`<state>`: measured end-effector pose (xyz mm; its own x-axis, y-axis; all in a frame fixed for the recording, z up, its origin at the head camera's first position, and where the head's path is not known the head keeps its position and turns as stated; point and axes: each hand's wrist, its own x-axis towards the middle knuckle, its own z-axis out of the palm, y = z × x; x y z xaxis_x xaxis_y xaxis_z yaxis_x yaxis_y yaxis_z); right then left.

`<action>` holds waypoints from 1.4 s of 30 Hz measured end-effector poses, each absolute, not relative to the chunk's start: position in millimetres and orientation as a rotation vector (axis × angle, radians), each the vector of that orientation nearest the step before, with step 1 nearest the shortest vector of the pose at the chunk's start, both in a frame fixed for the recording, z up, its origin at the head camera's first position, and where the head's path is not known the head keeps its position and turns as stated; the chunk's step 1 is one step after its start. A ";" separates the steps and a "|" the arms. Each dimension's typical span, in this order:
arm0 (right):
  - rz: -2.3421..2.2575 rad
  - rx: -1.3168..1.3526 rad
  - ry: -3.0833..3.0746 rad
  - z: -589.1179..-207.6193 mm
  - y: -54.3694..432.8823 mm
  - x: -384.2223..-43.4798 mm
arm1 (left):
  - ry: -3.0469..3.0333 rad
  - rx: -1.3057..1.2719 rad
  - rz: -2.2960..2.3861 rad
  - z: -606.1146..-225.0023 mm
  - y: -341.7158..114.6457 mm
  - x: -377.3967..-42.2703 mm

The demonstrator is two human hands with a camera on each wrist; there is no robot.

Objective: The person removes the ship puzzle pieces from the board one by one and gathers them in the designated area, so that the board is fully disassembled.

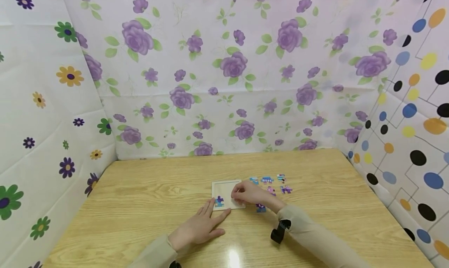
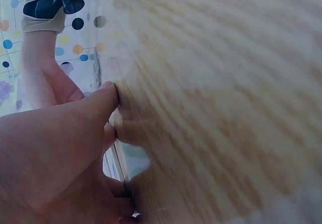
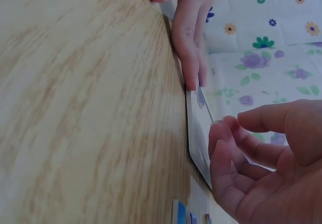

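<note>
A shallow white puzzle tray (image 1: 228, 181) lies on the wooden table. One blue-and-purple jigsaw piece (image 1: 219, 202) sits in its lower left corner. My left hand (image 1: 199, 228) rests at the tray's near left corner, fingers spread and fairly straight, fingertips on its border. Over the tray's right part is my right hand (image 1: 248, 193), with curled fingers and the thumb close to the index fingertip. In the right wrist view the right hand (image 3: 266, 158) has its fingertips close over the tray (image 3: 197, 136); I cannot tell whether a piece is between them.
Several loose jigsaw pieces lie right of the tray, among them a blue one (image 1: 267, 179), a purple one (image 1: 286, 189) and a purple-and-blue one (image 1: 260, 208) beside the right wrist. Patterned cloths (image 1: 224, 116) stand behind and at both sides of the table (image 1: 158, 190).
</note>
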<state>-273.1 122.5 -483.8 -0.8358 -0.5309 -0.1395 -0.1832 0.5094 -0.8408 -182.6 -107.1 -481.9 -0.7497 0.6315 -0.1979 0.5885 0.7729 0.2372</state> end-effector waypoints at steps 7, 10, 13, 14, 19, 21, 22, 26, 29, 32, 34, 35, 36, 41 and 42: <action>-1.246 -0.643 2.394 -490.4 116.3 -277.1 | 2.678 0.950 0.239 -477.6 -107.0 -182.9; -1.211 -0.646 2.433 -490.8 112.5 -277.7 | 2.661 0.947 0.238 -475.2 -106.9 -183.9; -1.162 -0.655 2.482 -491.0 108.4 -277.6 | 2.645 0.945 0.239 -474.4 -107.1 -185.0; -1.150 -0.656 2.487 -490.9 107.0 -277.5 | 2.639 0.945 0.243 -474.6 -107.3 -185.4; -1.136 -0.715 2.461 -492.4 100.9 -278.2 | 2.629 0.953 0.249 -475.5 -107.7 -186.2; -1.137 -0.747 2.441 -493.0 98.8 -278.5 | 2.628 0.961 0.247 -475.3 -107.5 -186.2; -1.145 -0.761 2.429 -493.1 97.9 -278.5 | 2.629 0.963 0.245 -474.9 -107.3 -186.1; -1.142 -0.788 2.415 -492.9 95.4 -277.9 | 2.636 0.972 0.228 -473.0 -106.3 -185.2; -1.135 -0.794 2.417 -493.1 93.9 -277.7 | 2.643 0.967 0.217 -472.7 -105.8 -184.6; -1.131 -0.788 2.423 -494.6 91.9 -278.2 | 2.642 0.959 0.217 -473.4 -106.0 -184.1; -1.136 -0.779 2.425 -496.4 90.6 -278.5 | 2.642 0.957 0.216 -473.7 -106.1 -184.0; -1.136 -0.773 2.431 -497.3 89.9 -278.5 | 2.641 0.957 0.216 -473.9 -106.2 -183.8; -1.136 -0.766 2.436 -498.0 89.4 -278.5 | 2.641 0.958 0.215 -473.9 -106.2 -183.8; -1.188 -0.727 2.441 -497.5 86.6 -277.2 | 2.642 0.977 0.213 -473.4 -106.5 -183.9; -1.201 -0.721 2.439 -496.7 86.1 -276.8 | 2.642 0.981 0.216 -473.2 -106.7 -184.1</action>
<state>-276.8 86.1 -496.7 -0.8187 -0.5703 -0.0672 -0.2946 0.5175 -0.8034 -184.1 -106.7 -473.2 -0.7159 0.6563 -0.2382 0.6090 0.7538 0.2468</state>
